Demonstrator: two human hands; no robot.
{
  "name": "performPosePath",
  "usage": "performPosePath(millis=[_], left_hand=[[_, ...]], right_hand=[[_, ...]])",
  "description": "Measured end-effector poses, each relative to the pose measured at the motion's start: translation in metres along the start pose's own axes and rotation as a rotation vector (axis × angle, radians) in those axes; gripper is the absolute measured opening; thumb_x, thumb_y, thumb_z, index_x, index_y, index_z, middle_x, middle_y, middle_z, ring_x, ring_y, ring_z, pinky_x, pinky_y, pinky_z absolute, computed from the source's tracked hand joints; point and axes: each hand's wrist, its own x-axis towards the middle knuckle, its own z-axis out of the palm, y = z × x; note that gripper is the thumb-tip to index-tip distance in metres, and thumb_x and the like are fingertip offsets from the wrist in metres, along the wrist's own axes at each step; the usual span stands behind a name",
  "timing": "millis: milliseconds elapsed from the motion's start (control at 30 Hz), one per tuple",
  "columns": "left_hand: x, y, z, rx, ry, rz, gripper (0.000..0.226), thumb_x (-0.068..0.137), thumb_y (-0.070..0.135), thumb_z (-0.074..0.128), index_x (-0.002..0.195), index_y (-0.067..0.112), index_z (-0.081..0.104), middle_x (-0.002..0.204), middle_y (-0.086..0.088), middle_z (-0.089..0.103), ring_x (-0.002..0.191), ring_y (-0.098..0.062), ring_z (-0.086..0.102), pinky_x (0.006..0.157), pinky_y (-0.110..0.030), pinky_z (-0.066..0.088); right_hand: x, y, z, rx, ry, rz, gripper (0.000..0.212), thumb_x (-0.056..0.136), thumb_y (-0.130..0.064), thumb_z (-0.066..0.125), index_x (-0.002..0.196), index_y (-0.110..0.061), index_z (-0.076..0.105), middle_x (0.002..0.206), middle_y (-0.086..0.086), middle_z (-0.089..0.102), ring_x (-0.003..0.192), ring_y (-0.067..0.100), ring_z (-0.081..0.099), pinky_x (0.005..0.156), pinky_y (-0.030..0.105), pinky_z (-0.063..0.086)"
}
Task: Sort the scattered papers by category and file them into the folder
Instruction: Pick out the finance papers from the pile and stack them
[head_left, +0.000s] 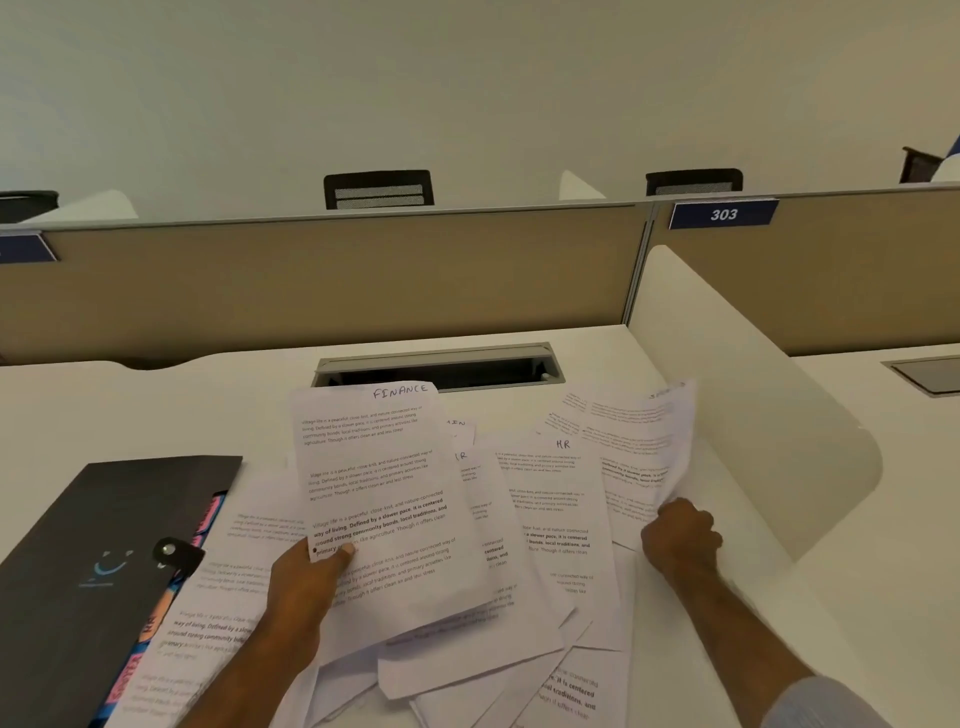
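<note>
Left hand (306, 577) at about 7 o'clock, its grip closed on a printed sheet headed FINANCE (379, 499), thumb pressed on the sheet's lower left edge and fingers hidden behind it; sheet lifted and tilted above the scattered papers (545, 525) spread over the middle of the white desk (104, 410). Right hand (680, 540) at about 4 o'clock, fingers curled tight in a grip on the lower edge of a small bunch of sheets (639, 441), raised and fanned toward 2 o'clock (heading at the top corner too blurred to read). Among the loose papers, one headed HR (558, 499) lying flat between the two hands, partly covered by the FINANCE sheet's neighbours. Dark folder (98, 561) at 8 o'clock, closed with a snap tab, flat on the desk, pink and orange divider tabs (150, 629) poking out along its right edge and touching the nearest papers. At 12 o'clock, an open cable tray (441, 366) set in the desk just behind the papers. Beyond it a tan partition (337, 280), with a blue plate marked 303 (723, 214) at 1 o'clock and two black chair backs (379, 189) above the top rail. White curved side divider (727, 364) at 3 o'clock, near the right hand.
</note>
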Motion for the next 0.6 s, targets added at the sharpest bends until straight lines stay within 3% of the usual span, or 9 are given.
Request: performPosePath(millis=[67, 133, 233, 367, 467, 533, 567, 600], left_hand=[[0.002, 0.000, -0.005, -0.003, -0.016, 0.003, 0.044, 0.092, 0.008, 0.061, 0.135, 0.008, 0.051, 0.135, -0.013, 0.057, 0.121, -0.034, 0.053, 0.099, -0.045, 0.042], [0.001, 0.001, -0.009, 0.003, -0.028, 0.003, 0.044, 0.092, 0.009, 0.061, 0.135, 0.008, 0.051, 0.134, -0.013, 0.057, 0.114, -0.031, 0.054, 0.098, -0.045, 0.042], [0.002, 0.003, -0.018, 0.011, -0.037, -0.010, 0.041, 0.093, 0.010, 0.061, 0.132, 0.009, 0.052, 0.132, -0.013, 0.058, 0.101, -0.025, 0.053, 0.094, -0.045, 0.043], [0.009, 0.004, -0.034, 0.021, -0.067, -0.030, 0.039, 0.092, 0.009, 0.062, 0.131, 0.008, 0.054, 0.130, -0.013, 0.060, 0.102, -0.026, 0.054, 0.094, -0.047, 0.044], [0.013, 0.007, -0.044, 0.012, -0.085, -0.029, 0.039, 0.091, 0.009, 0.062, 0.130, 0.008, 0.055, 0.129, -0.013, 0.061, 0.102, -0.028, 0.055, 0.095, -0.048, 0.044], [0.014, 0.008, -0.050, 0.008, -0.099, -0.034, 0.039, 0.092, 0.008, 0.062, 0.130, 0.007, 0.055, 0.129, -0.013, 0.060, 0.103, -0.027, 0.054, 0.093, -0.047, 0.044], [0.015, 0.008, -0.053, 0.006, -0.109, -0.035, 0.038, 0.092, 0.008, 0.061, 0.130, 0.007, 0.055, 0.128, -0.013, 0.060, 0.102, -0.027, 0.054, 0.091, -0.045, 0.044], [0.015, 0.008, -0.056, 0.002, -0.120, -0.033, 0.038, 0.092, 0.008, 0.061, 0.130, 0.007, 0.056, 0.128, -0.013, 0.060, 0.102, -0.026, 0.054, 0.089, -0.044, 0.044]], right_hand=[[-0.015, -0.002, -0.004, 0.186, 0.100, -0.087, 0.028, 0.083, 0.002, 0.056, 0.110, 0.000, 0.049, 0.109, 0.025, 0.062, 0.099, 0.042, 0.061, 0.080, 0.043, 0.051], [-0.032, -0.008, -0.013, 0.267, 0.211, -0.197, 0.041, 0.078, 0.009, 0.056, 0.115, -0.005, 0.043, 0.106, 0.023, 0.063, 0.091, 0.041, 0.061, 0.074, 0.044, 0.053], [-0.057, -0.027, -0.032, 0.181, 0.355, -0.452, 0.054, 0.080, 0.004, 0.060, 0.130, -0.008, 0.043, 0.108, 0.022, 0.064, 0.094, 0.041, 0.062, 0.073, 0.046, 0.054], [-0.095, -0.068, -0.057, 0.123, 0.434, -0.676, 0.053, 0.085, -0.004, 0.066, 0.135, -0.004, 0.048, 0.122, 0.017, 0.063, 0.104, 0.037, 0.063, 0.083, 0.045, 0.054], [-0.126, -0.091, -0.066, 0.217, 0.417, -0.706, 0.056, 0.085, -0.009, 0.068, 0.137, -0.006, 0.046, 0.126, 0.014, 0.062, 0.105, 0.033, 0.065, 0.082, 0.037, 0.056], [-0.143, -0.102, -0.071, 0.323, 0.404, -0.683, 0.056, 0.087, -0.012, 0.066, 0.138, -0.011, 0.043, 0.122, 0.005, 0.061, 0.098, 0.023, 0.065, 0.074, 0.016, 0.052], [-0.149, -0.105, -0.071, 0.378, 0.402, -0.659, 0.055, 0.088, -0.012, 0.065, 0.138, -0.014, 0.042, 0.118, 0.002, 0.060, 0.095, 0.019, 0.064, 0.074, 0.013, 0.049], [-0.151, -0.106, -0.070, 0.441, 0.400, -0.622, 0.054, 0.089, -0.010, 0.064, 0.138, -0.015, 0.042, 0.117, 0.004, 0.061, 0.096, 0.020, 0.063, 0.079, 0.018, 0.052]])
